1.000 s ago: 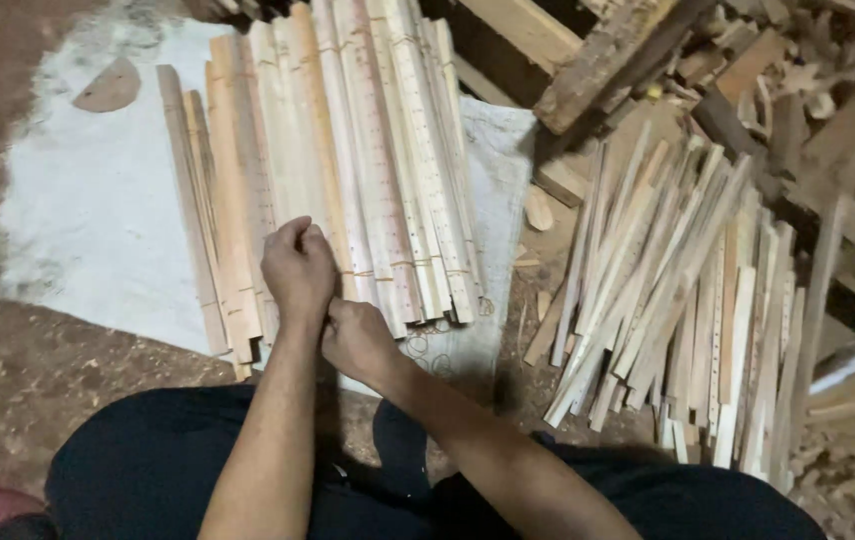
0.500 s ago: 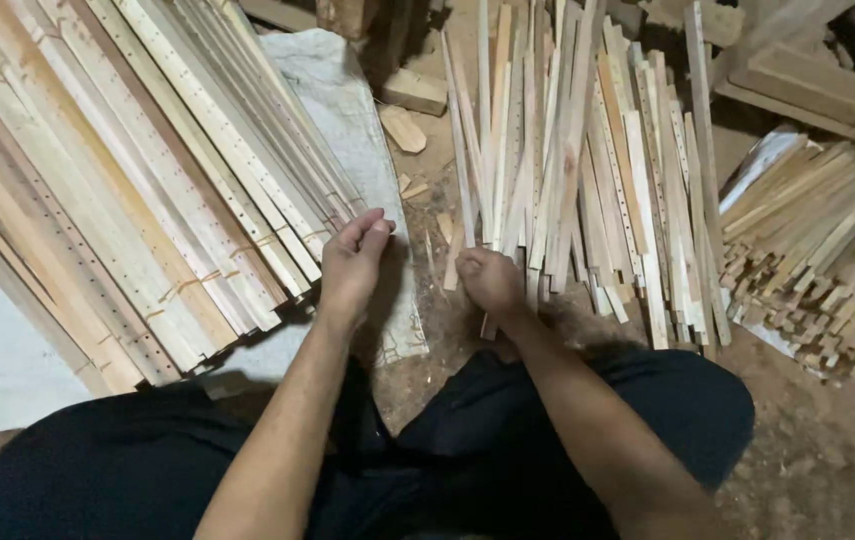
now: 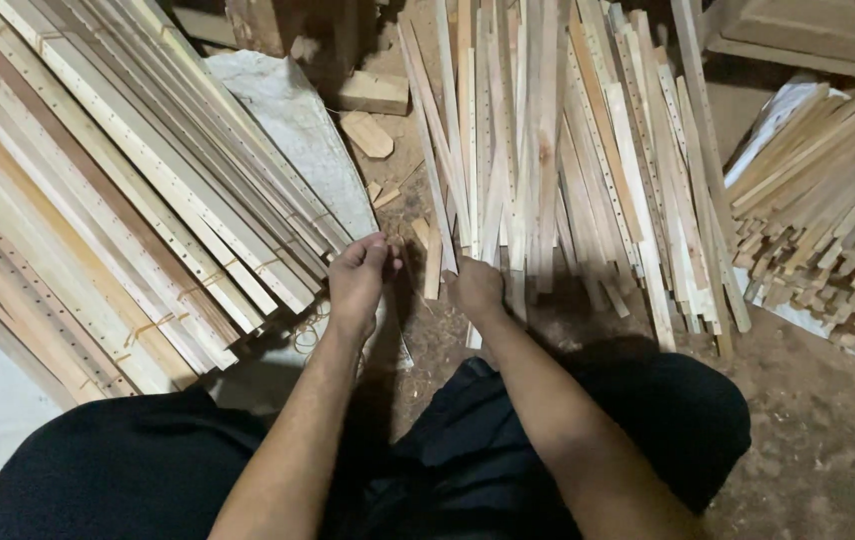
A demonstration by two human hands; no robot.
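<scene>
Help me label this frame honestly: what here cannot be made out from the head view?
- Left hand: its curled fingers hide whatever it pinches.
- Right hand: seen from the back; whether it grips a loose slat is unclear.
- Bundled slats: cut off by the left and top edges.
- Short sticks: cut off by the right edge.
- Top right corner: too dark to read.

No labels, signs or screens in view. Nearest to packaging: a white woven sack [image 3: 293, 130] lies flat on the ground at upper centre-left, partly under the wooden slats; a second white sheet [image 3: 783, 110] lies at upper right beneath a stick pile.
</scene>
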